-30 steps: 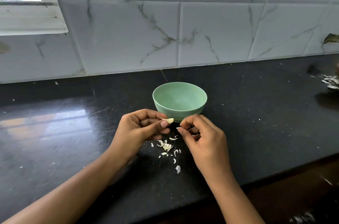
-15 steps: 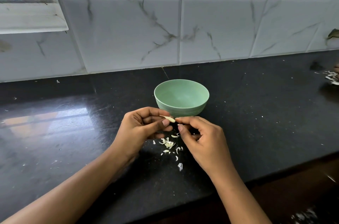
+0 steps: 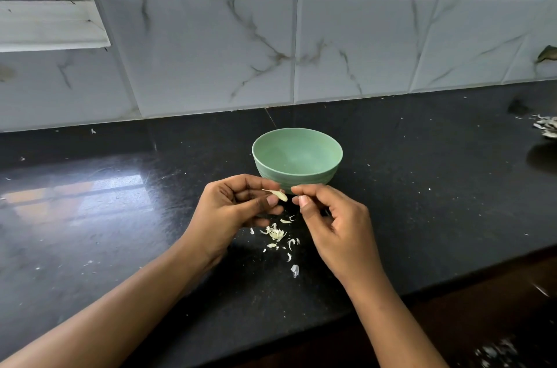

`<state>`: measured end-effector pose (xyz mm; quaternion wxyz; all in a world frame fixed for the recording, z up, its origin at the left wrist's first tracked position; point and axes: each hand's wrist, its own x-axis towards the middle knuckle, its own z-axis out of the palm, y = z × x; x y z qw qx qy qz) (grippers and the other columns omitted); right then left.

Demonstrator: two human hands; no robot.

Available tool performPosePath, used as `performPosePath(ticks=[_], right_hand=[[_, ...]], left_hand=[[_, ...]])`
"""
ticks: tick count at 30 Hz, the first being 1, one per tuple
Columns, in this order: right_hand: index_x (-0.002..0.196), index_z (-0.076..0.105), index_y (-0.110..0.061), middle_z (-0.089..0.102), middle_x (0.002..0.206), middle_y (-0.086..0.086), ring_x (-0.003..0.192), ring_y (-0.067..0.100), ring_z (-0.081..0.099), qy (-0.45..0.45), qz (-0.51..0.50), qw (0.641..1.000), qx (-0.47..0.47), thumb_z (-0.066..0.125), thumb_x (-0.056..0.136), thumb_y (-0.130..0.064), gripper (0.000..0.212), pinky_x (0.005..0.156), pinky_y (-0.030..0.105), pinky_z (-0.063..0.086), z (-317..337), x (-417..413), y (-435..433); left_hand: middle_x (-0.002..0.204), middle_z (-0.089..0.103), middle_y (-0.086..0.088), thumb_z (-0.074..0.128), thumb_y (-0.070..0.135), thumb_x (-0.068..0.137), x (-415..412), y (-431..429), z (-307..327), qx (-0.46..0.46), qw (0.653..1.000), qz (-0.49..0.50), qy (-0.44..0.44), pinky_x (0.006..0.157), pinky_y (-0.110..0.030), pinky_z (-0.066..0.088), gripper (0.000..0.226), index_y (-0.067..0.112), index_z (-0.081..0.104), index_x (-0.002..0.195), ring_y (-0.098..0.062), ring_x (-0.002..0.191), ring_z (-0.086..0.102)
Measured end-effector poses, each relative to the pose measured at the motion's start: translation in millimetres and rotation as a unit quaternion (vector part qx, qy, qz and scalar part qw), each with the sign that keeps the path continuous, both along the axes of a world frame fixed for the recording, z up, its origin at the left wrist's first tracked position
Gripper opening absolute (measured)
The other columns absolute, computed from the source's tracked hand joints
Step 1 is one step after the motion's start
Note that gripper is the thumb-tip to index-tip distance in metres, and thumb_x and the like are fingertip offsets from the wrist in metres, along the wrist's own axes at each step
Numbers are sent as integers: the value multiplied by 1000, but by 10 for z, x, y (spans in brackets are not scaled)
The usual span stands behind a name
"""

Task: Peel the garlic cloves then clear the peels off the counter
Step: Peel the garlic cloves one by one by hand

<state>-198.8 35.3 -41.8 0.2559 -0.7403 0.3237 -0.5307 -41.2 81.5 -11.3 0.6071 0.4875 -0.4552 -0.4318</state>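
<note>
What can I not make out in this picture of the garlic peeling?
1. Head view: whether the right hand pinches anything; too small to tell.
2. Head view: the garlic clove's rear part, covered by the left hand.
3. Head view: the green bowl's lower front, behind both hands.
4. Head view: the pale pile at right, cut by the frame edge.
5. Head view: pale bits at lower right, blurred.

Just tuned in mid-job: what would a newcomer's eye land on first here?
The two hands meeting at centre: the left hand pinches a garlic clove, the right hand curled close to its tip. Right behind them stands a mint-green bowl, and pale garlic peels lie scattered on the black counter below the hands.
</note>
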Motion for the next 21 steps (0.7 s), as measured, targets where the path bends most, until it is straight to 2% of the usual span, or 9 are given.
performPosePath(ticks=[5,9,11,13,16,21], right_hand=[[91,70,-17,65,85,-13,78,4,63,6,6,999,-48,66,84,-14,9,63,21,52,9,-13,-5],[95,66,-17,70,86,-11,83,2,67,-10,24,1000,-12,60,82,0,23,68,26,56,-8,3,-1],[98,66,-17,72,88,-11,84,1,68,-25,28,999,4,56,83,-4,22,72,23,56,-14,2,-3],[97,70,-18,73,88,-11,82,0,69,-24,24,999,-2,61,84,-14,16,71,22,56,-13,-7,-7],[91,75,-21,73,84,-14,78,0,68,-1,20,1000,-18,70,80,-24,12,67,28,56,-11,-4,-11],[84,75,-23,72,76,-14,68,6,68,12,22,1000,4,71,79,-28,8,61,35,55,-12,4,-26]], left_hand=[[78,74,-10,70,10,66,3,7,-13,-5,1000,-3,-9,52,-19,53,21,7,69,88,-13,65,70],[79,74,-12,70,8,69,8,3,-21,-10,999,-3,-34,53,-20,54,20,6,70,89,-14,65,70],[77,73,-12,69,3,74,12,-4,-27,-13,999,-2,-41,53,-21,54,16,5,70,89,-14,64,70],[74,73,-10,68,-2,76,15,-7,-34,-15,999,-2,-42,52,-21,54,14,4,70,89,-14,63,69],[71,73,-9,68,-2,77,17,-4,-38,-16,998,-6,-53,52,-21,54,15,4,70,90,-14,62,68],[71,73,-8,69,2,78,21,-5,-39,-22,996,-8,-90,51,-20,52,16,11,72,91,-13,61,68]])
